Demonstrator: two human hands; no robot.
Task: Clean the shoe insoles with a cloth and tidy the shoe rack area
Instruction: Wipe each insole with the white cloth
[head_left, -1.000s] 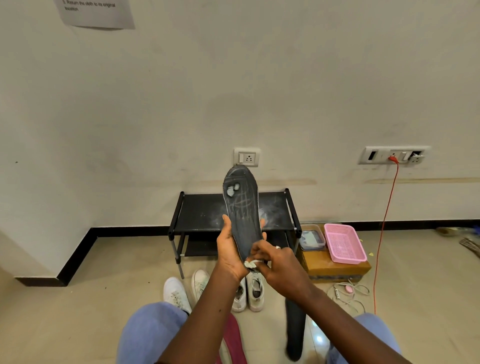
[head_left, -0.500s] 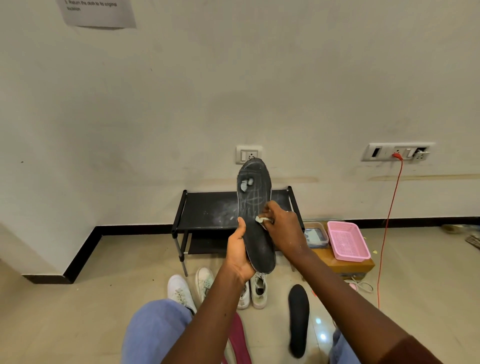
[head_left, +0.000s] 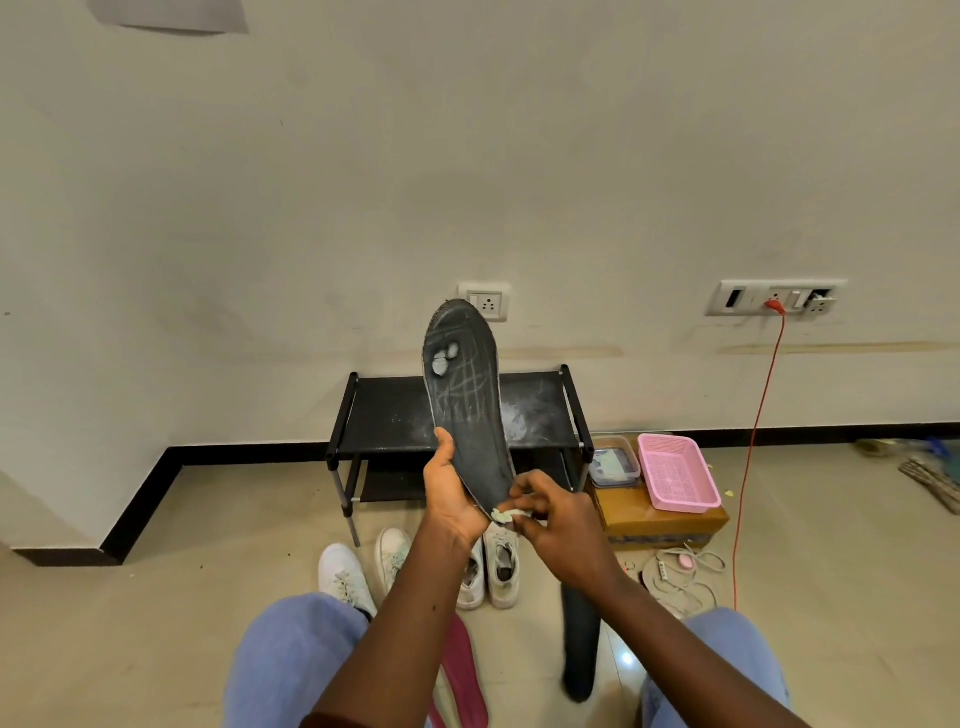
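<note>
We hold the dark insole (head_left: 467, 405) upright before the shoe rack (head_left: 384, 415), toe end up, in the left hand (head_left: 449, 499). Its grip is clamped around the insole's lower half, with the thumb on the face turned to us. The right hand (head_left: 561, 525) has its grip pinched together on a small wad of pale cloth (head_left: 504, 515), pressed to the heel end. Whitish marks streak the insole's upper part. White shoes (head_left: 343, 571) stand on the floor below. A pink insole (head_left: 462, 665) and a second black insole (head_left: 579, 639) lie between our knees. A pink basket (head_left: 675, 473) sits on a cardboard box (head_left: 654, 519) right of the rack.
</note>
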